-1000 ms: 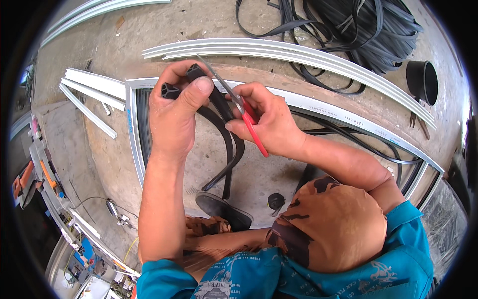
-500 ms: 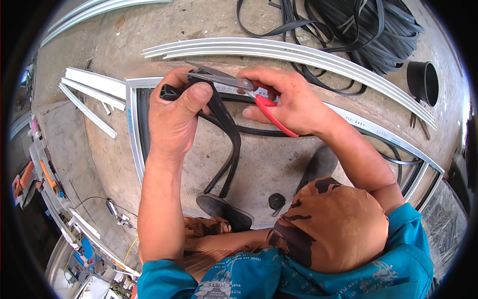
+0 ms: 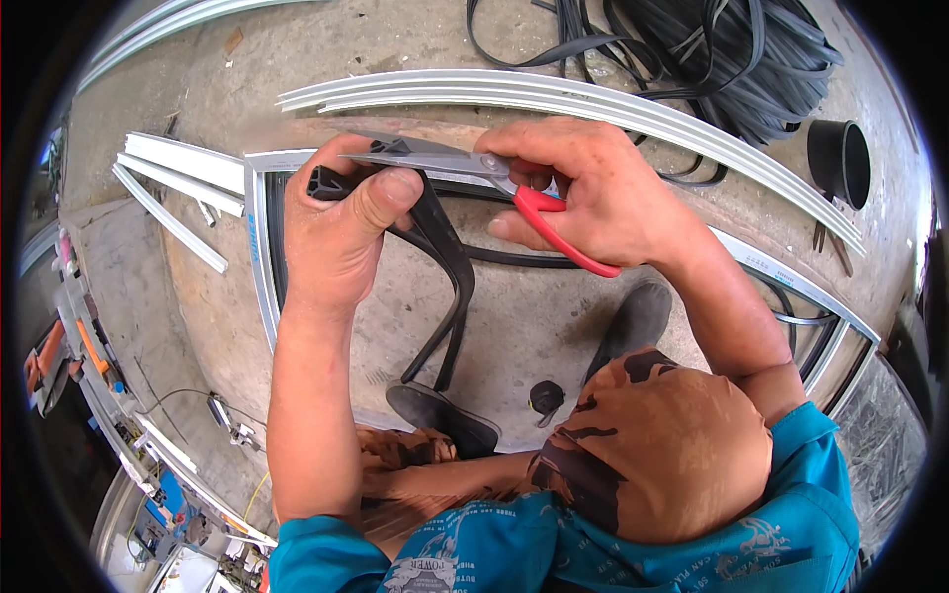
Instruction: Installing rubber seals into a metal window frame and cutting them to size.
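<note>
Between the thumb and fingers of my left hand [image 3: 336, 232] is pinched a black rubber seal strip [image 3: 450, 259], doubled over, with its hollow cut ends pointing up and left. The rest of the strip hangs down toward my shoe. My right hand [image 3: 618, 193] is wrapped round red-handled scissors [image 3: 578, 255]. Their metal blades reach left across the strip just above my left thumb, with one strip end between them. Whether the blades touch the rubber I cannot tell. Fingers inside the handles are partly hidden.
Below my hands a white-and-grey metal frame [image 3: 260, 232] lies on the concrete floor. Long pale profiles [image 3: 474, 87] lie beyond it. A coil of black strip [image 3: 751, 74] and a black cylindrical container [image 3: 838, 163] are at the far right. A small round black object [image 3: 546, 397] sits between my feet.
The scissor blades have moved slightly left across the strip, their tips now past its upper end. The red handles and my right hand have turned and shifted a little right.
</note>
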Demonstrator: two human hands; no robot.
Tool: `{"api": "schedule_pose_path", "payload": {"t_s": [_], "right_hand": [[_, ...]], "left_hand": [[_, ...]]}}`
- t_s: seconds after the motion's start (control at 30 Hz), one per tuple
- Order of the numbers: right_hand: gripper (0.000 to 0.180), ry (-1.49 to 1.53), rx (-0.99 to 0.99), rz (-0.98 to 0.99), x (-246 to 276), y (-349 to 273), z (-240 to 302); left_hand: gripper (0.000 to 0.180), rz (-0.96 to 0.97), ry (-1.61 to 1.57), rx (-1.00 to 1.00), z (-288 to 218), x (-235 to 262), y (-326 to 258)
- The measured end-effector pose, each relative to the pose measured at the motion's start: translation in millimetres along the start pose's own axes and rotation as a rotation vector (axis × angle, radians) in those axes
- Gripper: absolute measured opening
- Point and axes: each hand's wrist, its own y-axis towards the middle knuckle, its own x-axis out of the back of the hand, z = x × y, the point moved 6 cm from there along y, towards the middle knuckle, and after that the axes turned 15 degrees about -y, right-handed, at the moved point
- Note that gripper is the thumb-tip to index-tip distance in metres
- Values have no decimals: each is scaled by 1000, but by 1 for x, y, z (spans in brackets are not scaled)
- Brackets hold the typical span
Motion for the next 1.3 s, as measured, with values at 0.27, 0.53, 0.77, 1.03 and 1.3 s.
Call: {"api": "schedule_pose_path", "payload": {"t_s": [0.27, 0.53, 0.77, 1.03, 1.3], "right_hand": [[31, -88, -3, 22, 6, 0, 9], [22, -230, -25, -30, -9, 4, -2], [38, -171, -169, -110, 0, -2, 0], [34, -149, -88, 108, -30, -14, 2], [31, -167, -3, 220, -49, -20, 12]], "left_hand": [[42, 19, -19, 10, 0, -4, -1], [24, -62, -234, 106, 53, 7, 2], [37, 102, 276, 458, 168, -62, -77], [41, -787, 674, 141, 162, 145, -32], [35, -1022, 381, 295, 136, 188, 22]]}}
